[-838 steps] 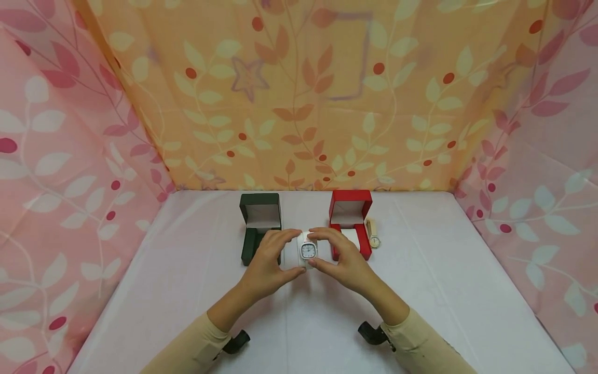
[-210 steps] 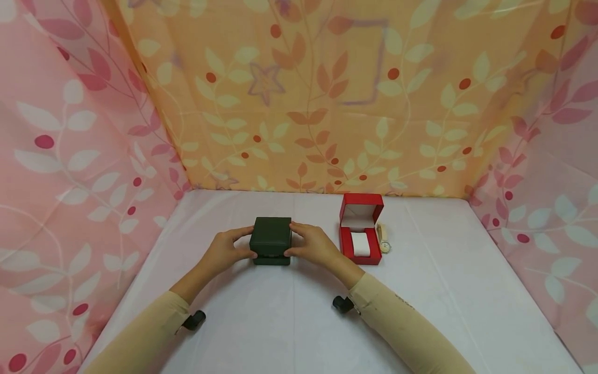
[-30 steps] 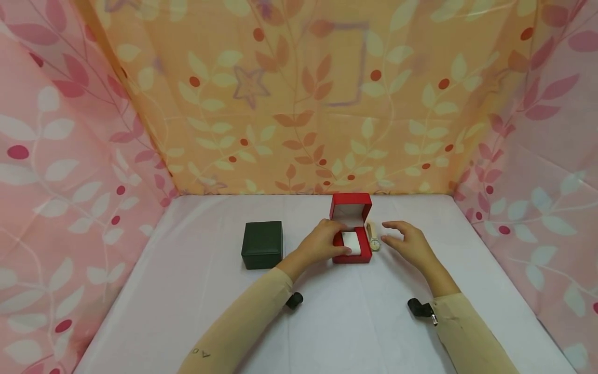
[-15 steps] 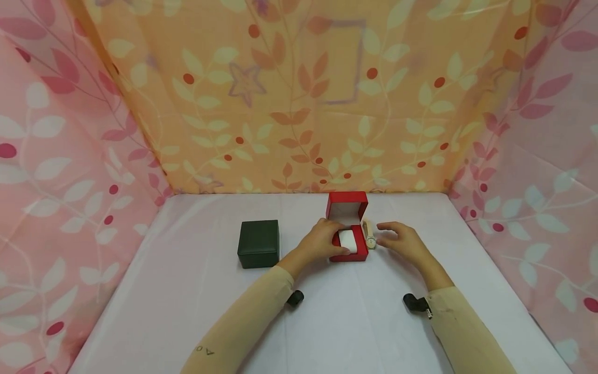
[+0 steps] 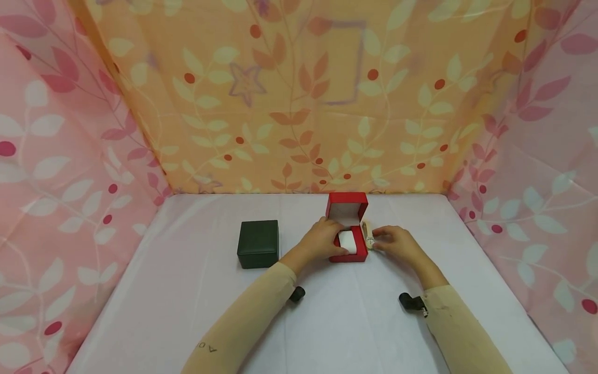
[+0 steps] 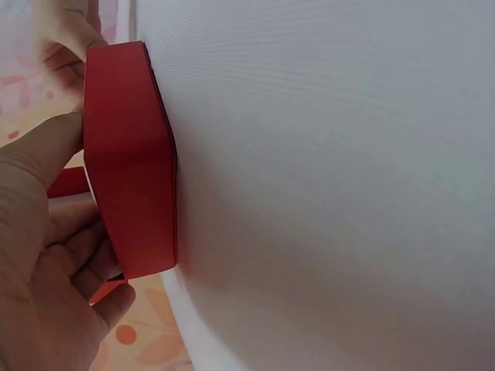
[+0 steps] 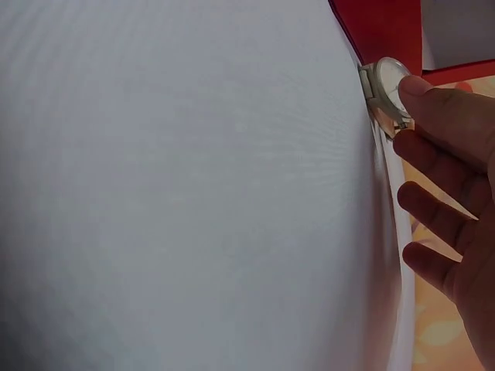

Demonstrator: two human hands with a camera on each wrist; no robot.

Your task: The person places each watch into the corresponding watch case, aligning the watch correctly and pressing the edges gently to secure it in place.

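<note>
A red watch box (image 5: 361, 248) stands with its lid up, showing a white lining and a white cushion (image 5: 347, 242) inside. My left hand (image 5: 319, 240) grips its left side; in the left wrist view the thumb lies at the box's (image 6: 128, 154) rim and the fingers curl by the hinge. Against the box's right side lies a wristwatch (image 5: 369, 238) with a pale strap and round face. My right hand (image 5: 398, 245) pinches it by the dial; in the right wrist view the thumb overlaps the watch (image 7: 387, 81) face, the index finger is at its edge, and the other fingers are spread.
A closed dark green box (image 5: 258, 244) sits left of the red one, beside the left forearm. White cloth (image 5: 196, 291) covers the table. A patterned orange curtain (image 5: 299, 93) hangs behind it, with pink ones on both sides.
Earlier, both hands held a white watch before the open green box, then closed that box. Over the last second my right hand moves left onto the pale watch; the left stays on the red box.
</note>
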